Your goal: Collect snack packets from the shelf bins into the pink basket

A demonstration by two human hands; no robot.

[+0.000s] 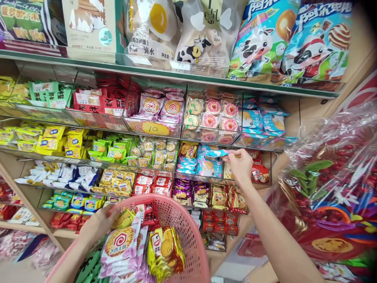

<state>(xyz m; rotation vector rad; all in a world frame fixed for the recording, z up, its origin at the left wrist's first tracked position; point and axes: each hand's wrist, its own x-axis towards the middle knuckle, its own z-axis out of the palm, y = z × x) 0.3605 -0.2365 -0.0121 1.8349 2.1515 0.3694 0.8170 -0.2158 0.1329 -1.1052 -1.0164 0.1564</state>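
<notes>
Head view: right grip [242, 166] pinches a blue biscuit packet [216, 153], extending leftward over matching packets [209, 168]; left grip [98, 225], by pink basket [190, 222], unclear whether closed.

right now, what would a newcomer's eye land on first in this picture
Probably the big pink basket at the bottom, left of centre, heaped with wrapped snacks. Next, likely the small blue packet in the grip of the right hand, just right of centre. The large blue cow-print bags at the top right also stand out.
</notes>
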